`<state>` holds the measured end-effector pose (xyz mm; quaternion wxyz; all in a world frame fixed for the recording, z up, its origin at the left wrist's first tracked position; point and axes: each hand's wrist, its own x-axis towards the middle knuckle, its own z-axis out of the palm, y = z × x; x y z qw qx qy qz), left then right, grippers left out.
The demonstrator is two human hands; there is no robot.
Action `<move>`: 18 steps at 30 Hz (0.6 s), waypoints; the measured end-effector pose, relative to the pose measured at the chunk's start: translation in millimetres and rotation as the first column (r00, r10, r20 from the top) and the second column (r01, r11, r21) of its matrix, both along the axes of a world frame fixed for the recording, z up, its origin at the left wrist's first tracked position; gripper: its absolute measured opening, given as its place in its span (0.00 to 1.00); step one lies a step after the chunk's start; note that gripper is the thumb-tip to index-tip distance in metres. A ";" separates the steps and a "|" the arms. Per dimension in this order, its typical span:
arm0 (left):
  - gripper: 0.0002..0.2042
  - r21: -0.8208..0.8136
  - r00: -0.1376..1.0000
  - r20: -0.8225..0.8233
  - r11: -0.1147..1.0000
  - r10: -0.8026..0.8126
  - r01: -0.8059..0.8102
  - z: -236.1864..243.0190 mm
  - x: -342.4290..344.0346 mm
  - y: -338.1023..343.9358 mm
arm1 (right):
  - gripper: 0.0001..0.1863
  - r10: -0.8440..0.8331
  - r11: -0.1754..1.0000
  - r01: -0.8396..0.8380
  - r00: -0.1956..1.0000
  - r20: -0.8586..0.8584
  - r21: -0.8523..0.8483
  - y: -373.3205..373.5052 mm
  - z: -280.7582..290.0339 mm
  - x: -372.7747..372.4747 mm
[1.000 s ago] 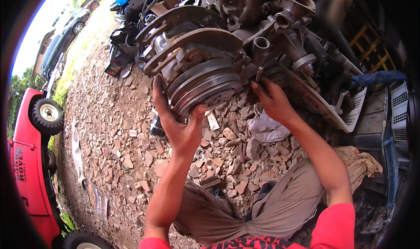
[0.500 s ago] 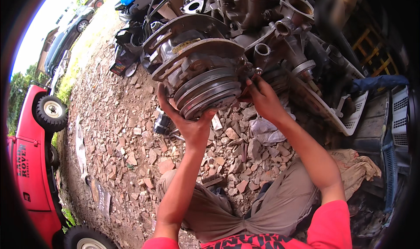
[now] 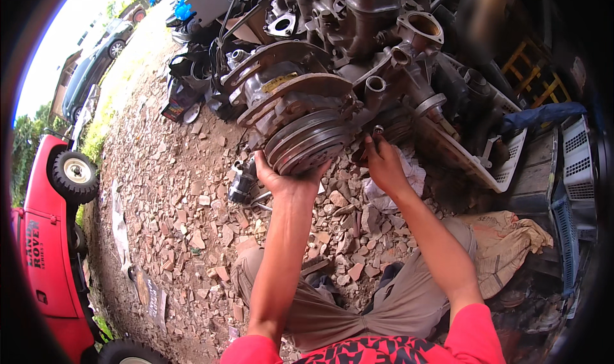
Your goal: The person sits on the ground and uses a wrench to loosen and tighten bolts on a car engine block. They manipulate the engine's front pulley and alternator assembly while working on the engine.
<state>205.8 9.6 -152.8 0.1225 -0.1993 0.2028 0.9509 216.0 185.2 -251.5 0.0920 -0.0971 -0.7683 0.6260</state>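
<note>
A large greasy metal assembly, seemingly an engine part, carries two broad rusty discs (image 3: 307,86) and a grooved pulley (image 3: 307,143) at its near end. From below, my left hand (image 3: 291,180) cups the pulley, thumb and fingers spread around its lower rim. My right hand (image 3: 384,162) is beside the pulley's right side, fingers closed in a pinch. A small shiny round metal piece (image 3: 378,129), perhaps a tool's end, shows at those fingertips. The rest of it is hidden by the hand and shadow.
More metal castings (image 3: 419,28) are piled behind and to the right. A white plastic crate (image 3: 508,166) and a tan sack (image 3: 505,239) lie at right. Broken stone (image 3: 198,236) covers the ground. A black part (image 3: 243,182) rests left of the pulley; a red vehicle (image 3: 54,236) stands far left.
The assembly appears lower in view. My left hand has shifted from the pulley's left side to more squarely underneath it. My right hand, still pinching, appears slightly lower, with the shiny piece at its fingertips.
</note>
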 end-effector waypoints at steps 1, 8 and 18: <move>0.38 0.011 1.000 0.015 1.000 -0.003 0.003 -1.2 -1.2 -1.7 | 0.19 -0.005 0.997 0.005 1.000 0.004 0.071 -0.2 1.1 -0.8; 0.37 0.004 0.999 0.007 0.999 -0.033 0.033 -2.4 -1.1 -4.5 | 0.21 0.035 0.999 -0.035 0.999 0.007 -0.012 -3.3 12.7 -9.6; 0.34 -0.035 0.996 0.089 0.999 -0.005 0.008 0.7 -3.1 -6.6 | 0.18 0.143 0.989 -0.139 0.986 -0.087 0.050 -5.9 11.9 -21.1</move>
